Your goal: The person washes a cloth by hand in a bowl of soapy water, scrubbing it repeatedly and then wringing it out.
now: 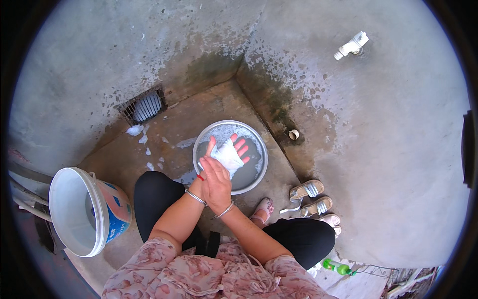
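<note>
My left hand (239,149) is palm up over a round metal basin (264,160) of soapy water. A wet white cloth (228,155) lies across its palm, with the thumb and fingertips spread beyond the cloth. My right hand (217,183) is laid back up over the left wrist and heel of the palm, its fingers together beside the near edge of the cloth. Whether those fingers pinch any cloth is hidden. A red string and a silver bangle circle my left wrist; another bangle is on the right.
A large plastic bucket (101,209) stands at the left. By the wall lie a floor grate (145,106), a pipe stub (294,134) and sandals (316,206). A white tap (352,45) juts from the wall. A green bottle (338,267) lies at lower right.
</note>
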`<control>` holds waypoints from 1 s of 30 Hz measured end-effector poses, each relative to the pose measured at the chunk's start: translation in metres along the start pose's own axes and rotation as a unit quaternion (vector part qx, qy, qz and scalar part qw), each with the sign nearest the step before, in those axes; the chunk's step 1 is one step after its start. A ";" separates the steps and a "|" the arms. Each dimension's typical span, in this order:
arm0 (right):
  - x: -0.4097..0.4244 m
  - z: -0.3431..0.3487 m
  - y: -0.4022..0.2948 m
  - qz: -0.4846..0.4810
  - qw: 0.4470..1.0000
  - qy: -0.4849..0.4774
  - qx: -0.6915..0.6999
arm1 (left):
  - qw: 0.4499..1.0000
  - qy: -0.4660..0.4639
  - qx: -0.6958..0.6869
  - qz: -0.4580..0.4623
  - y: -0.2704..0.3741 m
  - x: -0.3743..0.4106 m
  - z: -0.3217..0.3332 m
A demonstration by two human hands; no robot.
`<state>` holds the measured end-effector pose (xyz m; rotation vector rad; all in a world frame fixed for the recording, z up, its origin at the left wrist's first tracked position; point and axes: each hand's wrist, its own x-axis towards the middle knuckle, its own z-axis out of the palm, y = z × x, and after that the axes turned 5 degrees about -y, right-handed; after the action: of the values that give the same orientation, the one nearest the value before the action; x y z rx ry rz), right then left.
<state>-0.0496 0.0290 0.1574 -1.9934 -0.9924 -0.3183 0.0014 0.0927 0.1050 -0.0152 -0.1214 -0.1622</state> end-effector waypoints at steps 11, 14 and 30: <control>0.008 -0.022 0.016 0.258 0.912 0.052 0.314 | 0.996 0.007 0.082 -0.038 0.002 0.000 0.013; 0.009 -0.044 0.031 0.357 0.857 0.050 0.368 | 0.996 0.031 0.073 -0.040 0.005 0.004 0.008; 0.004 -0.072 0.085 0.439 0.666 0.117 0.591 | 0.926 0.136 0.320 -0.146 -0.003 -0.005 -0.003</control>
<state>0.0271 -0.0522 0.1524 -0.9176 0.1289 0.5155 -0.0033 0.0903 0.1012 0.6797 0.1074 -0.4144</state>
